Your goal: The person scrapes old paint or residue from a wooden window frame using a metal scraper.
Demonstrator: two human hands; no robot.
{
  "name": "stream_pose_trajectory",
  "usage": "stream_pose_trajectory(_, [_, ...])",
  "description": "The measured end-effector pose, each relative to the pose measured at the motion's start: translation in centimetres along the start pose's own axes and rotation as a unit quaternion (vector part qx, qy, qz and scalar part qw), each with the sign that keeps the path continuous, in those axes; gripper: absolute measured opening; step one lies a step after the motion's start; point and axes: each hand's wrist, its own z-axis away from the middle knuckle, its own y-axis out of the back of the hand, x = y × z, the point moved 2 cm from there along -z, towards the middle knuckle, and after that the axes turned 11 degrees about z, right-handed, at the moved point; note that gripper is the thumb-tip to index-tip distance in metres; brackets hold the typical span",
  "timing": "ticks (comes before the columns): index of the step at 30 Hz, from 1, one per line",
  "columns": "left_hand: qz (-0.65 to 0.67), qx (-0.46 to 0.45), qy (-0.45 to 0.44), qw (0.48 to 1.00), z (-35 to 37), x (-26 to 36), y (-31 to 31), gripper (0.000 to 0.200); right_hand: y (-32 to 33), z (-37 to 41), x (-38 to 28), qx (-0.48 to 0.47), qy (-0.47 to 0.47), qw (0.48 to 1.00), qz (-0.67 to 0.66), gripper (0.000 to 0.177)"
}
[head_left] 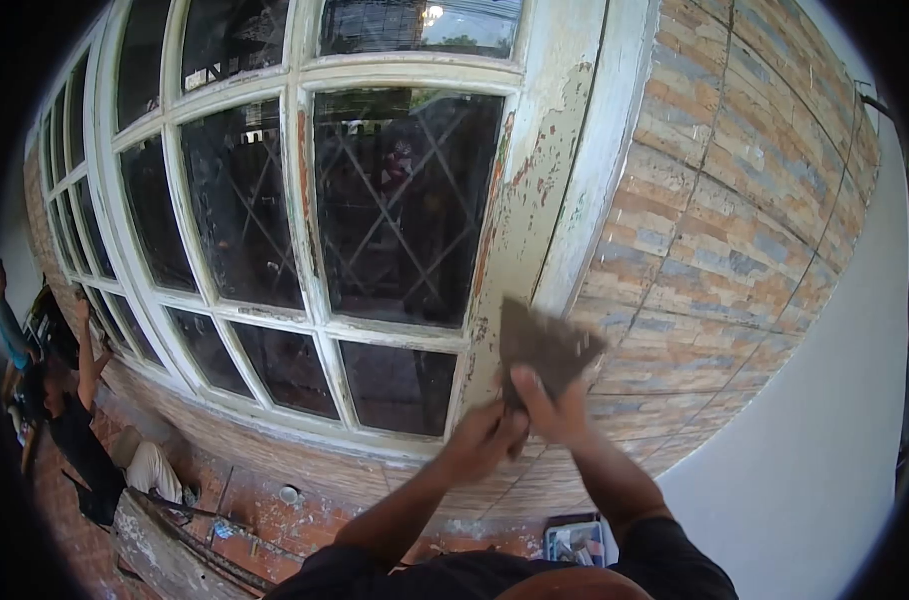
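Observation:
A wide, triangular paint scraper points blade up in front of the window's right-hand frame post, where cream paint is flaking off in patches. My right hand grips it at the base of the blade, the thumb lying along the metal. Just below and to the left, my left hand is closed around the lower handle, most of which the fingers hide. The blade overlaps the lower part of the post and the edge of the tiled wall in this view.
A white-framed paned window fills the left and middle. Stone-pattern tiles cover the wall at right. A person in dark clothes crouches at far left, one arm raised to the window. A paint-spattered plank and a plastic tub sit below.

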Motion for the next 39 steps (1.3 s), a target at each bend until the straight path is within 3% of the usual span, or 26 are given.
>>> stream_pose_trajectory(2, [-0.012, 0.057, -0.039, 0.998, -2.5, 3.0, -0.7, 0.025, 0.8, -3.7, -1.0, 0.012, -0.017, 1.0, 0.012, 0.026])
stream_pose_trajectory(4, [0.109, 0.104, -0.026, 0.988, -5.1, 3.4, -1.2, 0.026, 0.8, -6.4, -0.4, 0.079, -0.019, 0.997, -0.006, 0.03])
stream_pose_trajectory(5, [0.099, 0.097, -0.003, 0.99, -6.0, 3.4, -1.2, 0.024, 0.5, -6.9, 0.6, 0.12, -0.008, 0.992, -0.035, 0.032])
stream_pose_trajectory(6, [0.083, 0.087, 0.018, 0.993, -6.6, 3.3, -1.1, 0.022, 0.5, -6.6, 1.0, 0.119, -0.019, 0.992, -0.032, 0.032])
stream_pose_trajectory(8, [0.114, 0.072, 0.039, 0.99, -7.2, 2.3, -1.0, 0.022, 0.4, -5.8, 2.2, 0.097, -0.167, 0.96, -0.203, 0.032])
stream_pose_trajectory(11, [0.12, 0.033, 0.022, 0.992, -8.2, 2.1, -0.9, 0.021, 1.4, -6.4, 1.7, 0.022, -0.182, 0.966, -0.182, 0.033])
stream_pose_trajectory(14, [0.157, 0.032, 0.025, 0.987, -9.6, 3.8, -1.0, 0.02, 1.5, -8.5, 0.1, 0.08, -0.173, 0.974, -0.124, 0.033])
stream_pose_trajectory(17, [0.19, 0.09, -0.005, 0.978, -10.1, 3.8, -1.4, 0.02, 1.4, -9.8, 1.4, 0.114, -0.16, 0.978, -0.074, 0.028])
stream_pose_trajectory(19, [0.192, 0.114, -0.001, 0.975, -9.9, 3.5, -1.1, 0.022, 1.1, -9.6, 1.1, 0.092, -0.18, 0.976, -0.077, 0.028])
stream_pose_trajectory(21, [0.186, 0.118, -0.001, 0.975, -10.2, 3.0, -0.9, 0.023, 0.9, -9.6, 1.8, 0.124, -0.133, 0.978, -0.106, 0.029])
stream_pose_trajectory(24, [0.156, 0.13, -0.01, 0.979, -11.2, 3.3, -1.3, 0.023, 1.4, -9.9, 1.3, 0.125, -0.189, 0.97, -0.088, 0.038])
stream_pose_trajectory(28, [0.16, 0.123, -0.026, 0.979, -11.9, 4.7, -1.2, 0.023, 1.7, -11.2, 0.9, 0.185, -0.173, 0.967, -0.043, 0.036])
stream_pose_trajectory(31, [0.148, 0.121, -0.004, 0.982, -10.8, 4.6, -1.1, 0.024, 1.3, -10.5, 0.8, 0.115, -0.144, 0.978, -0.099, 0.037])
stream_pose_trajectory(36, [0.184, 0.1, 0.001, 0.978, -10.8, 4.0, -0.6, 0.022, 1.0, -10.3, 1.5, 0.163, -0.123, 0.972, -0.113, 0.037])
stream_pose_trajectory(39, [0.208, 0.064, 0.013, 0.976, -10.1, 4.5, -0.6, 0.018, 2.4, -10.1, 0.4, 0.092, -0.119, 0.984, -0.091, 0.032])
